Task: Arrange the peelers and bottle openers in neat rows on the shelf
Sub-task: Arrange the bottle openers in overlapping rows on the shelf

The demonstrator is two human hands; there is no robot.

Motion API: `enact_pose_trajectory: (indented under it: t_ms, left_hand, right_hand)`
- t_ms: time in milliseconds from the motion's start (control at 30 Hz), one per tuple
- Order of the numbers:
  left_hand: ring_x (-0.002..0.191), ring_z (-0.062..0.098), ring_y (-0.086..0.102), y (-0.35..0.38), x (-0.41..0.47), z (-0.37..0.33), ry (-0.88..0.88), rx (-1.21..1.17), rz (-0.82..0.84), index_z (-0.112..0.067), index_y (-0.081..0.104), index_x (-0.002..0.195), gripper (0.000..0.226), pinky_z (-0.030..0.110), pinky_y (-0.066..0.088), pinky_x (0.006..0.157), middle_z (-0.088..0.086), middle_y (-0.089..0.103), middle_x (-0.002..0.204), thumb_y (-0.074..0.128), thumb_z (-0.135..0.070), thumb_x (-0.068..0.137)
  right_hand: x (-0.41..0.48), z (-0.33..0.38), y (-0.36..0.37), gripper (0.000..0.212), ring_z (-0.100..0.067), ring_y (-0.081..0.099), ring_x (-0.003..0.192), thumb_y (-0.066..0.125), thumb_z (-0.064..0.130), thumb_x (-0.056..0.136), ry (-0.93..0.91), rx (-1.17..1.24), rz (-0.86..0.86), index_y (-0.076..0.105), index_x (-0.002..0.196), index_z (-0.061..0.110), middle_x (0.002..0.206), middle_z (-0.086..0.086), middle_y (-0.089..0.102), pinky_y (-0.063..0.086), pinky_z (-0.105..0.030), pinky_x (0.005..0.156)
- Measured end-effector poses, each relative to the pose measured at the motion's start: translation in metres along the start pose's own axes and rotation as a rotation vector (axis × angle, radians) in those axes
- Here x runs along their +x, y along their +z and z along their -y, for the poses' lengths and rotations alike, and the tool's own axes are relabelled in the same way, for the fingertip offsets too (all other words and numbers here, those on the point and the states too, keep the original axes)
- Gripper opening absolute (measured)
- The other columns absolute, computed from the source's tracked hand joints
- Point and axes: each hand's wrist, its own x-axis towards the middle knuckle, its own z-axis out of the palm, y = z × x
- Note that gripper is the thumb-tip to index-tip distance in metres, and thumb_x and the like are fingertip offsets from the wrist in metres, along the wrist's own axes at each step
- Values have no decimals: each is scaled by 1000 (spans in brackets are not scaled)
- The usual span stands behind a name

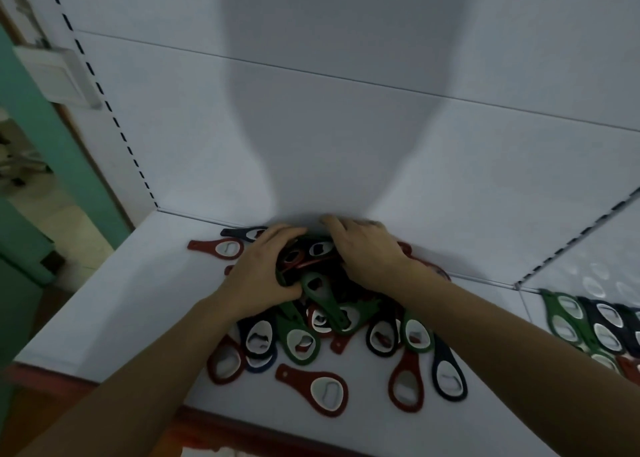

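A loose heap of red, green and dark blue bottle openers lies on the white shelf, spreading from the back wall toward the front edge. My left hand curls round the left side of the heap's top, its thumb against a green opener. My right hand lies over the right side of the heap near the back wall, fingers bent round openers there. A lone red opener rests near the front.
On the adjoining shelf section at the right, green and dark blue openers lie side by side in rows. A slotted upright runs up the back panel at left. The shelf's red front edge is below my arms.
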Motion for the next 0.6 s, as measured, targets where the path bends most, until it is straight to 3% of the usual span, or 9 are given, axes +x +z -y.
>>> enact_pose_trajectory:
  t_ms: [100,333,433,533,600]
  left_hand:
    - [128,-3,47,-3,0,0,33,-46,-21,-30,45,148,84,8,37,104,-11,49,139,83,-31,73]
    - [129,6,55,-13,3,-5,50,-147,-145,-15,53,142,60,20,42,110,-1,54,136,73,-10,85]
    - [129,0,51,-16,-1,-6,24,-148,-217,-22,51,140,52,16,40,110,-5,55,137,63,-12,91]
    - [132,3,50,-14,-6,-3,-58,-211,-259,-22,52,141,47,23,42,110,-6,55,140,59,-16,95]
    - [133,6,50,-12,-5,-4,-86,-223,-294,-18,53,143,46,28,42,112,-4,56,141,58,-8,98]
  right_hand:
    - [4,-2,1,38,-32,62,103,58,23,88,-62,-100,10,52,125,12,121,-9,61,53,-42,84]
    - [15,-4,-10,36,-30,64,107,53,37,96,-116,-202,18,58,121,12,122,-6,65,54,-42,86]
    - [15,-11,-17,36,-28,64,108,52,40,97,-115,-189,8,61,121,15,121,-3,67,55,-41,86]
    - [9,-25,-22,33,-27,65,101,57,43,94,-80,-76,-48,64,109,15,109,-3,70,51,-36,82]
    - [1,-34,-26,29,-25,65,87,63,42,92,-58,81,-123,65,95,13,90,-1,69,45,-32,71]
